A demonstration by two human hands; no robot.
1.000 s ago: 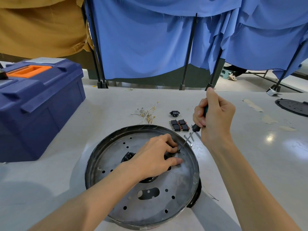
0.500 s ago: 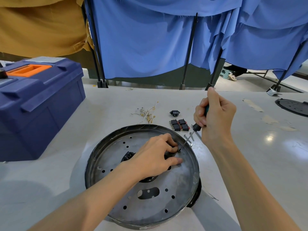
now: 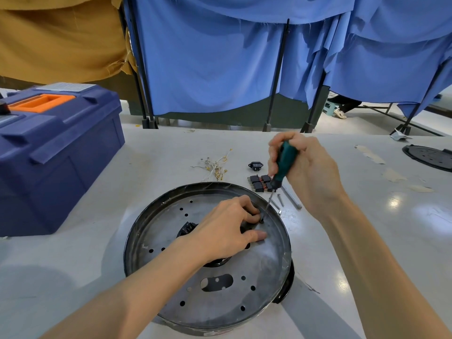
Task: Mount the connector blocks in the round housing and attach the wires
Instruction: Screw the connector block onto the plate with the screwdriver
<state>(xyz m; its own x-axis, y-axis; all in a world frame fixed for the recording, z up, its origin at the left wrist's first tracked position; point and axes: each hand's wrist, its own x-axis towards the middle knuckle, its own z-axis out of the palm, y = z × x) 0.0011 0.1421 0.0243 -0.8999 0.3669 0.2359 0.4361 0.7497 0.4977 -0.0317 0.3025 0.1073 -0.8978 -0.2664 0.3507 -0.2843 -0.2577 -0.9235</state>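
Dark metal round housing (image 3: 220, 308), perforated, lying flat on a pale table (image 3: 367, 241) directly ahead. Left hand (image 3: 227, 231) resting inside it near the far rim, thumb and curled fingers pinching a small dark part (image 3: 245, 228), mostly hidden beneath them. Right hand (image 3: 310, 172) wrapped around a green-handled screwdriver (image 3: 285, 162), tilted, tip down just beside the left fingertips. Beyond the rim: black-and-red connector blocks (image 3: 259, 183), a black socket (image 3: 256, 165), a tangle of thin wires (image 3: 216, 165), loose screws (image 3: 281, 200). Far left, a blue toolbox (image 3: 56, 152).
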